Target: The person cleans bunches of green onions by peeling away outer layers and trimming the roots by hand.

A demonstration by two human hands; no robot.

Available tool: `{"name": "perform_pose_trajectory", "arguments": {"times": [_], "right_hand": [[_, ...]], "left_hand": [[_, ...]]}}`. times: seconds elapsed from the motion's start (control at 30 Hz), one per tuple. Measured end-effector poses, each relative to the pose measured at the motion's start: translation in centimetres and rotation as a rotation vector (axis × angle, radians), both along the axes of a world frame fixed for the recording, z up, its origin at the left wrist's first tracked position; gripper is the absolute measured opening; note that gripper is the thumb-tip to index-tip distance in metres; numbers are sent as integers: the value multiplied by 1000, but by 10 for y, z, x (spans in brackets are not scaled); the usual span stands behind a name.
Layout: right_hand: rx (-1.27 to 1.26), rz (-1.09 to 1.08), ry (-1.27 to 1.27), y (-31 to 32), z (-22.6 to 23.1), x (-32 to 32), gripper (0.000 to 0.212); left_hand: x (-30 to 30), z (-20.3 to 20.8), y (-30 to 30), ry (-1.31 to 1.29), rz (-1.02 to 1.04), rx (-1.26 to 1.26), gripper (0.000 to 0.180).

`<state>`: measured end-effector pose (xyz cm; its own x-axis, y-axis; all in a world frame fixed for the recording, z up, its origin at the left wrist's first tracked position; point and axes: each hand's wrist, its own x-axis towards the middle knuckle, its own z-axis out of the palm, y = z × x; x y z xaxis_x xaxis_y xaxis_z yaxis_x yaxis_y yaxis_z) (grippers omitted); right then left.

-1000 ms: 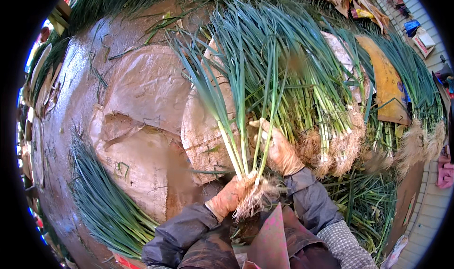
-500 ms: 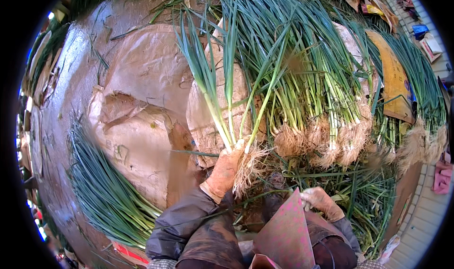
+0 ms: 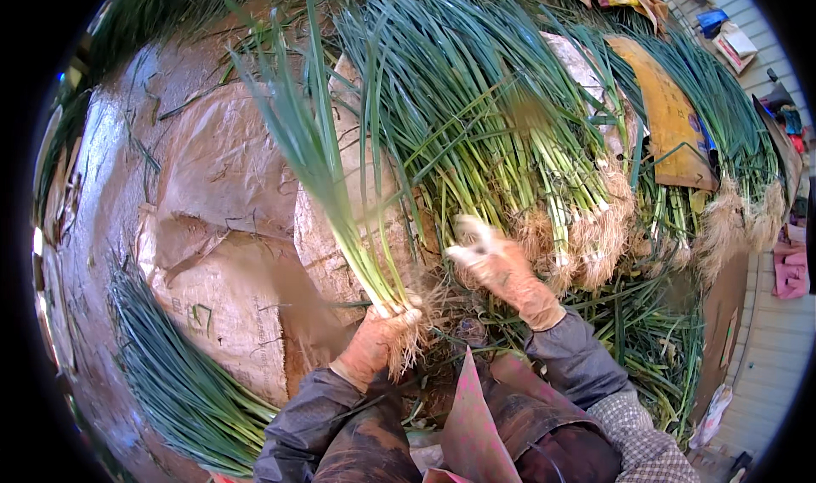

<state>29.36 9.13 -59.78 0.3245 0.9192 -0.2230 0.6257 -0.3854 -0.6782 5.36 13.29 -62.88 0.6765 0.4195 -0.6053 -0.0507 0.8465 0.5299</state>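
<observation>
My left hand (image 3: 374, 343), in an orange-stained glove, is closed around a small bunch of green onions (image 3: 357, 258) just above their pale, stringy roots. Their long leaves point up and away, blurred by motion. My right hand (image 3: 497, 266), gloved the same way with whitish fingertips, reaches to the near edge of a big pile of green onions (image 3: 493, 135). Its fingers and thumb stand apart beside the stalk bases, and nothing shows between them. The hand hides some of the roots there.
Dirty woven sacks (image 3: 229, 296) lie left of centre. Trimmed green onions (image 3: 183, 372) are stacked at the lower left. Stripped leaves (image 3: 654, 347) are heaped at the lower right. A yellow-brown sheet (image 3: 667, 118) lies across more onions. A pinkish stiff sheet (image 3: 476, 423) stands at my lap.
My right hand has moved from beside my lap, up and left to the pile's edge. The left hand with its bunch has shifted slightly left and nearer to me. The view has turned a little.
</observation>
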Motion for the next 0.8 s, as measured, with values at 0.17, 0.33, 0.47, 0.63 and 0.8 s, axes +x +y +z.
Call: {"name": "perform_pose_trajectory", "arguments": {"times": [0.17, 0.33, 0.47, 0.63, 0.8], "right_hand": [[-170, 200, -779, -46, -53, 56, 38], [-19, 179, -534, -20, 38, -10, 21], [-220, -43, 379, -31, 37, -56, 17], [-178, -209, 653, -12, 23, -1, 46], [-187, -287, 987, 22, -5, -20, 38]], "left_hand": [[12, -12, -2, -102, -28, -39, 15], [17, 16, 12, -214, 154, 17, 14], [36, 10, 3, -195, 22, -75, 19], [22, 13, 3, -189, 166, -287, 17], [29, 2, -5, -167, 206, -264, 17]]}}
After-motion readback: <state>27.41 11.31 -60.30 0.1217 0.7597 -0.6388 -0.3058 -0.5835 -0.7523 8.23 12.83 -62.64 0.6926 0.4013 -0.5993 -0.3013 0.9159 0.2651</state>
